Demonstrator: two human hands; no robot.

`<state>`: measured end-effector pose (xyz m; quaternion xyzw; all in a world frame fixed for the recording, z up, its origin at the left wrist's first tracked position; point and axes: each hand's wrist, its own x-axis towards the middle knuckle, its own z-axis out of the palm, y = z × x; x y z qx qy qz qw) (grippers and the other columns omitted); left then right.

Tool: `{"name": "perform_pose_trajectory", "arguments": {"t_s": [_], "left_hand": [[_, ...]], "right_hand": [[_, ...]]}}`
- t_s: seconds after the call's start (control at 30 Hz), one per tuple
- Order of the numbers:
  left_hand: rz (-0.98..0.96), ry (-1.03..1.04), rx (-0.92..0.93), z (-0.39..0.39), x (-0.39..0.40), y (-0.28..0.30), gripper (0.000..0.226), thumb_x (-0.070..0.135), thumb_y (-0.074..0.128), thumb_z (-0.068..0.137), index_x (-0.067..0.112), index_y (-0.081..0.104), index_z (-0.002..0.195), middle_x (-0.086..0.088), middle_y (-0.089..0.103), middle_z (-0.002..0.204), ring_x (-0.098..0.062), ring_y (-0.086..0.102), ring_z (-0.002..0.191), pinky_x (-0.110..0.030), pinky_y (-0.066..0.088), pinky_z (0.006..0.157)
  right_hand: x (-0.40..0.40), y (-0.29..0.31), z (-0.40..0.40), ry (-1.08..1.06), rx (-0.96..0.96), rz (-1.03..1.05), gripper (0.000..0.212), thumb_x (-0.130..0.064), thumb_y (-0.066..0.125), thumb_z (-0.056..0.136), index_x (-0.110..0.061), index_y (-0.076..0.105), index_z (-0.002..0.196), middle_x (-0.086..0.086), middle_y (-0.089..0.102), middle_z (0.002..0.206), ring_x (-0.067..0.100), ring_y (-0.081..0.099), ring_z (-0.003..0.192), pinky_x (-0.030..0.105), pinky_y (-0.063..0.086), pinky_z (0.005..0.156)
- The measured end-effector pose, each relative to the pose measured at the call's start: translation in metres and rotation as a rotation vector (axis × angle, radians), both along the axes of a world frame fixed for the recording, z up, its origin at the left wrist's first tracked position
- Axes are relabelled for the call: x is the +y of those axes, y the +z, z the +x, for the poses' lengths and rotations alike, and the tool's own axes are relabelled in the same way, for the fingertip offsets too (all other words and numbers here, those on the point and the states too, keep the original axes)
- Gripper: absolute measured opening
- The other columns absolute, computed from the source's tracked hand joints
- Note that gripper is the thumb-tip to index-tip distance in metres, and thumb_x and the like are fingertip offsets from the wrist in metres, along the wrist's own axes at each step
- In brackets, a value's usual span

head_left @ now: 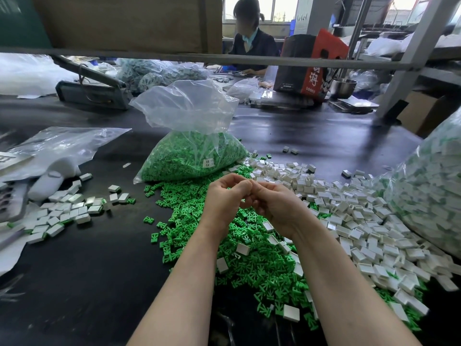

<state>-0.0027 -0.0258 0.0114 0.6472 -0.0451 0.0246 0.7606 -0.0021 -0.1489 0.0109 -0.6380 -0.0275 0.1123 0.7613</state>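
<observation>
Left hand (225,196) and right hand (277,206) curl fingertip to fingertip over green pieces (189,221) (white shells (349,213) rightward); whether they grasp anything, I cannot tell.

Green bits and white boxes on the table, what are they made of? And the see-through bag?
The green bits look like hard moulded plastic: even colour, crisp identical shapes, matte. The white boxes seem plastic too, smooth with a slight sheen. The bag is probably thin clear plastic film: it crinkles and shines.
</observation>
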Motion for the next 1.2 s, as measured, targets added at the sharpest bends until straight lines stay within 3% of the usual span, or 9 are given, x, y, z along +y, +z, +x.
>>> {"name": "perform_pose_trajectory", "arguments": {"t_s": [0.17,0.27,0.43,0.63,0.83,0.93,1.07,1.2], "left_hand": [[0.015,0.011,-0.004,0.001,0.001,0.000,0.017,-0.003,0.056,0.086,0.007,0.061,0.074,0.000,0.059,0.055,-0.011,0.052,0.047,-0.024,0.047,0.054],[-0.033,0.016,0.003,0.004,0.004,0.002,0.016,-0.002,0.056,0.088,0.007,0.061,0.075,-0.001,0.059,0.056,-0.012,0.051,0.046,-0.030,0.046,0.058],[-0.130,-0.003,0.067,0.004,0.008,0.001,0.021,-0.003,0.056,0.087,0.009,0.066,0.073,0.000,0.062,0.058,-0.011,0.051,0.045,-0.021,0.049,0.049],[-0.142,-0.017,0.094,0.004,0.010,0.001,0.026,-0.003,0.059,0.085,0.013,0.069,0.068,-0.001,0.064,0.061,-0.011,0.053,0.048,-0.021,0.050,0.049],[-0.052,0.058,0.093,0.007,0.019,0.000,0.017,0.005,0.060,0.088,0.015,0.066,0.075,-0.002,0.067,0.072,-0.015,0.059,0.067,-0.030,0.048,0.065],[0.053,0.204,0.083,0.014,0.046,-0.003,0.009,0.012,0.063,0.088,0.015,0.066,0.080,-0.002,0.074,0.082,-0.015,0.066,0.076,-0.029,0.051,0.069],[0.315,0.598,0.090,0.021,0.095,-0.013,0.008,0.022,0.067,0.085,0.016,0.068,0.079,-0.002,0.072,0.074,-0.022,0.067,0.073,-0.033,0.053,0.059],[0.581,0.960,0.247,0.016,0.131,-0.022,0.013,0.031,0.067,0.085,0.017,0.068,0.086,-0.006,0.070,0.090,-0.033,0.065,0.090,-0.038,0.050,0.078]], "right_hand": [[0.004,0.002,-0.002,-0.043,-0.027,-0.018,0.024,-0.036,0.067,0.079,-0.013,0.067,0.075,-0.002,0.056,0.059,0.004,0.044,0.050,0.013,0.034,0.044],[0.008,0.004,-0.002,-0.037,-0.062,-0.048,0.030,-0.037,0.060,0.091,-0.011,0.066,0.077,-0.002,0.055,0.061,0.005,0.043,0.052,0.015,0.033,0.045],[0.006,0.007,-0.004,0.007,-0.011,-0.028,0.040,-0.037,0.045,0.102,-0.010,0.064,0.079,0.000,0.061,0.064,0.009,0.048,0.057,0.017,0.036,0.047],[0.004,0.008,-0.004,0.017,0.026,0.010,0.039,-0.025,0.039,0.105,-0.010,0.066,0.080,0.002,0.064,0.063,0.011,0.049,0.057,0.019,0.035,0.048],[0.004,0.010,-0.004,-0.012,-0.008,-0.159,0.034,-0.026,0.043,0.104,-0.010,0.066,0.084,0.001,0.061,0.062,0.009,0.047,0.053,0.018,0.032,0.045],[-0.003,0.012,-0.003,-0.089,-0.030,-0.237,0.031,-0.026,0.046,0.103,-0.010,0.066,0.086,-0.002,0.062,0.061,0.006,0.046,0.052,0.015,0.033,0.043],[-0.009,0.012,-0.002,-0.178,-0.051,-0.266,0.029,-0.022,0.049,0.102,-0.009,0.067,0.084,0.000,0.061,0.062,0.000,0.047,0.044,0.011,0.033,0.041],[-0.013,0.011,0.000,-0.218,-0.068,-0.307,0.028,-0.020,0.049,0.102,-0.010,0.068,0.083,0.000,0.062,0.062,-0.004,0.048,0.041,0.009,0.033,0.041]]}}
